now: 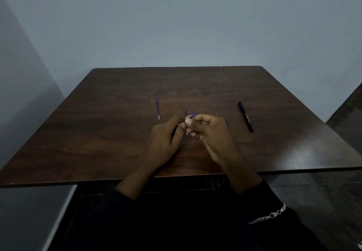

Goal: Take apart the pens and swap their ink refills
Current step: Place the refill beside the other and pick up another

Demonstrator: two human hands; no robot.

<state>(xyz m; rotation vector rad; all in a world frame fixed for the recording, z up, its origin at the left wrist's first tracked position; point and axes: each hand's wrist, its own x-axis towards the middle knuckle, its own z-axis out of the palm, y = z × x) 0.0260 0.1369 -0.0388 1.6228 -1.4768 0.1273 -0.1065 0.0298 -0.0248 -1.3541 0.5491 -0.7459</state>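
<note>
pale print on the black pen (246, 116), lying to the right on the smooth dark wooden table (117, 133), cannot be read. a thin blue refill (194, 115) is pinched by curled fingers of the right hand (212, 133); a dark barrel (174, 131) is gripped in the left hand (163, 140). a second slim refill (157, 109) lies apart, leftward.

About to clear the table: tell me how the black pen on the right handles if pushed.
The black pen looks round, lying flat on the glossy table, so it probably rolls. Slim and straight; likely stiff and light.
</note>
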